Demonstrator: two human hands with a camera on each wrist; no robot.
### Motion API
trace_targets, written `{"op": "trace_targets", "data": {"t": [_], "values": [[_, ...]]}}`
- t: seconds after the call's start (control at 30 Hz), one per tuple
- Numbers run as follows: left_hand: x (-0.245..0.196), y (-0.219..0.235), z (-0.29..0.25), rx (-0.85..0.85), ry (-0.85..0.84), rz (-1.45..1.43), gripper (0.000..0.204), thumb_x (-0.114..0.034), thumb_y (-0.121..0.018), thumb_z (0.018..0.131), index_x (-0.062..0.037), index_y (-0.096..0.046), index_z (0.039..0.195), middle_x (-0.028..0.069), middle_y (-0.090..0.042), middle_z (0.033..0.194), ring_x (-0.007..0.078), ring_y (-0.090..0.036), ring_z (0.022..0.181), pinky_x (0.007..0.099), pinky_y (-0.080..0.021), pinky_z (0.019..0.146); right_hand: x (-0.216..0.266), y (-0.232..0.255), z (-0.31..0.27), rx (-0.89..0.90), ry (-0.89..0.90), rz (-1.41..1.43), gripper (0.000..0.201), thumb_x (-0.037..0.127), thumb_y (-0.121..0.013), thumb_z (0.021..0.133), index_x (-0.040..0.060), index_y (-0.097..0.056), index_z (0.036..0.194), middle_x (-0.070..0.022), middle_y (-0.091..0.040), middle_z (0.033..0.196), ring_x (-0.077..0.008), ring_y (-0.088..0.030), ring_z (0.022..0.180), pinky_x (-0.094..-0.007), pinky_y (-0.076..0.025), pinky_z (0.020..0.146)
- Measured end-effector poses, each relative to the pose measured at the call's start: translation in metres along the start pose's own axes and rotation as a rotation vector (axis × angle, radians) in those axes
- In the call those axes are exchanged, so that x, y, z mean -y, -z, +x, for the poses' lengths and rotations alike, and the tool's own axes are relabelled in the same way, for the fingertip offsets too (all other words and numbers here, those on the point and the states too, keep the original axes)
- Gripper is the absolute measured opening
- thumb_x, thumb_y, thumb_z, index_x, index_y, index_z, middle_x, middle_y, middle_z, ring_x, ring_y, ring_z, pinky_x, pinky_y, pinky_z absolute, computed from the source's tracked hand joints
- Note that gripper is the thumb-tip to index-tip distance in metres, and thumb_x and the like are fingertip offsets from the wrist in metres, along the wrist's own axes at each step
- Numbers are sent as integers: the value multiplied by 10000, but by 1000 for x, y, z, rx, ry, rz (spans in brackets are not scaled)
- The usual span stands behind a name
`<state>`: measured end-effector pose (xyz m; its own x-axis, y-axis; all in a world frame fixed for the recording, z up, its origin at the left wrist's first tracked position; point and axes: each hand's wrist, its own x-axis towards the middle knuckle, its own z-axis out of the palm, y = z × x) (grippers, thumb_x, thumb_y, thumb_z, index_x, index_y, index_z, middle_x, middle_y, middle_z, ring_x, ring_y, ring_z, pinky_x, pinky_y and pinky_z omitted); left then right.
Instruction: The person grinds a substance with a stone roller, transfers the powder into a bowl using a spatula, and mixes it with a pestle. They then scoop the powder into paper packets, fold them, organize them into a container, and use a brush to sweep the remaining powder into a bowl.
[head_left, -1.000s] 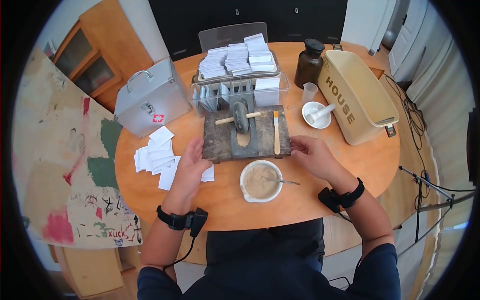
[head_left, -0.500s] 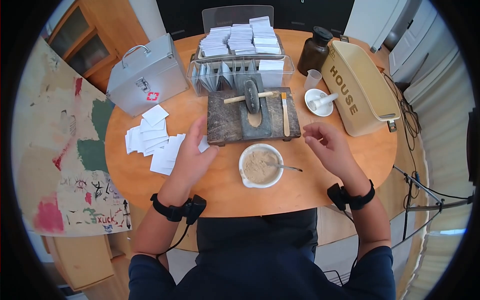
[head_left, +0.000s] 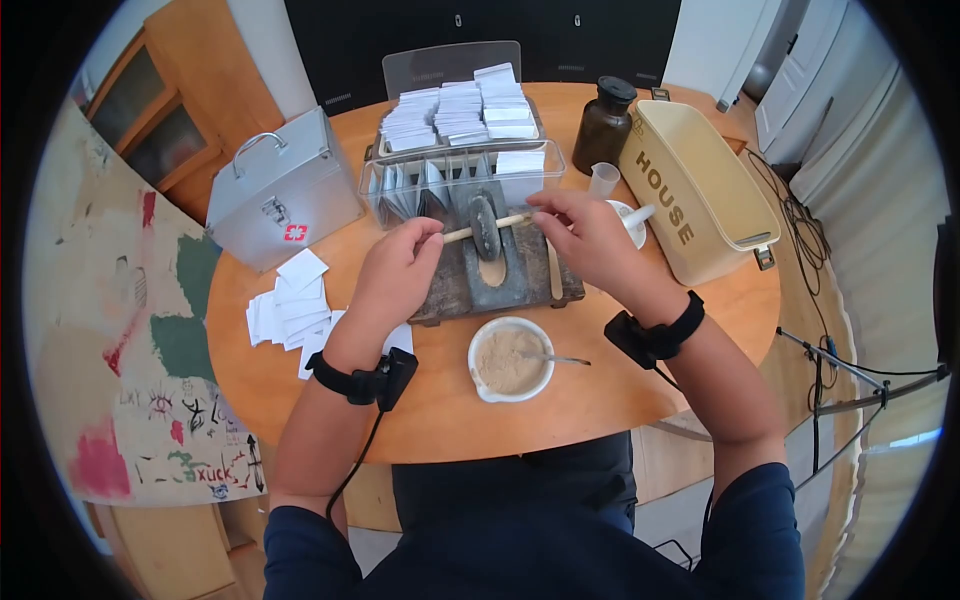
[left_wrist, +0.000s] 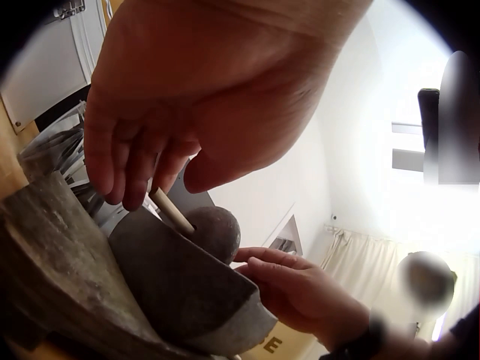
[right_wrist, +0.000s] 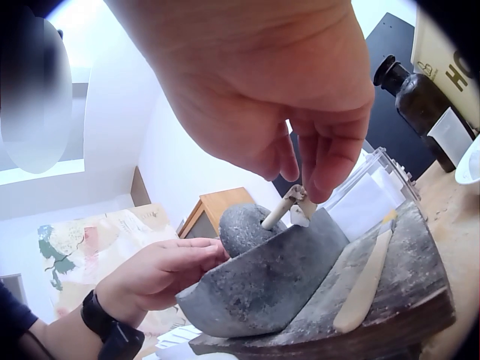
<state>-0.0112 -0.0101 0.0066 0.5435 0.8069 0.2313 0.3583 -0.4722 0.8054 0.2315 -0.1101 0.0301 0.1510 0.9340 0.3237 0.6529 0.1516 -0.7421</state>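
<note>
Half a second ago, both hands were apart from the tool, beside the board. Now the left hand [head_left: 398, 268] and the right hand [head_left: 588, 236] have come to the two ends of the wooden rod [head_left: 512, 220], which passes through the stone wheel [head_left: 485, 228]. The wheel stands upright in the stone trough [head_left: 497, 297] on the dark wooden board [head_left: 440, 292], as before. Fingers of each hand are bent, with narrow gap to the thumb; whether they grip the rod firmly, I cannot tell.

The head view shows light powder in the trough, and also the white bowl [head_left: 475, 375] on the bench [head_left: 420, 430], with powder and a metal spoon [head_left: 566, 359] in it. Both wrist views show instead the outer wall of the trough. In the right wrist view, the rod's rough end appears at the fingertips, and the brush [right_wrist: 364, 289] shows its bristles, which the right hand covers in the head view.
</note>
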Motion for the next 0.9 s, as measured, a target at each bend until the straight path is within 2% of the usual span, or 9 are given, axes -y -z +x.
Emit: {"op": "trace_targets", "data": {"t": [0.1,0.17,0.3,0.37,0.43,0.5,0.57,0.73,0.9], "values": [[-2,1,4,31,42,23,223,-172,-586,973,5,-640,1098,29,-655,864,93,-575,776,257,-466,693,2,-1,5,0,56,-99,181,103,-638,931,-11,-687,1063,-109,-682,893,-179,-634,802,-318,-504,693],[-4,4,9,63,70,9,201,-169,-590,970,0,-646,1062,18,-646,833,87,-563,751,258,-457,672,0,0,8,8,123,-163,154,126,-666,874,9,-709,965,-170,-690,871,-300,-667,785,-377,-522,713],[-16,14,16,151,89,74,166,-148,-602,955,-3,-643,1024,14,-636,806,84,-560,733,256,-458,662,8,5,14,97,-21,-80,127,108,-691,839,8,-704,917,-163,-690,834,-299,-668,767,-379,-521,700],[-17,16,21,205,110,101,157,-144,-606,949,-6,-642,1015,13,-632,796,85,-560,727,255,-456,655,6,8,16,172,-62,10,80,63,-699,859,4,-687,912,-102,-684,803,-175,-639,718,-306,-496,648],[-16,14,26,148,-33,96,123,-136,-623,900,-20,-638,937,88,-632,726,211,-575,631,340,-445,592,0,11,20,194,2,-31,70,54,-700,855,3,-684,901,-99,-680,781,-172,-639,707,-306,-496,641],[-23,16,30,165,-36,125,113,-129,-622,899,-20,-635,925,91,-627,716,219,-573,627,344,-444,590,-2,12,24,219,61,-63,61,45,-702,850,3,-681,889,-97,-676,760,-168,-639,695,-305,-495,634],[-30,20,30,185,-31,154,103,-122,-620,897,-21,-632,913,94,-621,706,227,-571,623,347,-443,589,-1,13,27,256,35,-42,62,50,-690,811,7,-674,853,-162,-683,792,-307,-667,744,-376,-508,647],[-39,31,28,378,-84,229,100,-117,-653,864,-26,-614,871,127,-603,680,294,-585,641,382,-440,583,1,13,24,245,82,33,45,28,-673,799,5,-634,803,-157,-652,765,-310,-651,715,-382,-496,622],[-38,31,26,376,-136,249,92,-111,-650,854,-34,-599,844,130,-596,685,333,-583,661,406,-444,593,6,14,20,265,125,49,61,14,-659,776,13,-598,780,-152,-615,742,-327,-624,691,-400,-489,615]]}}
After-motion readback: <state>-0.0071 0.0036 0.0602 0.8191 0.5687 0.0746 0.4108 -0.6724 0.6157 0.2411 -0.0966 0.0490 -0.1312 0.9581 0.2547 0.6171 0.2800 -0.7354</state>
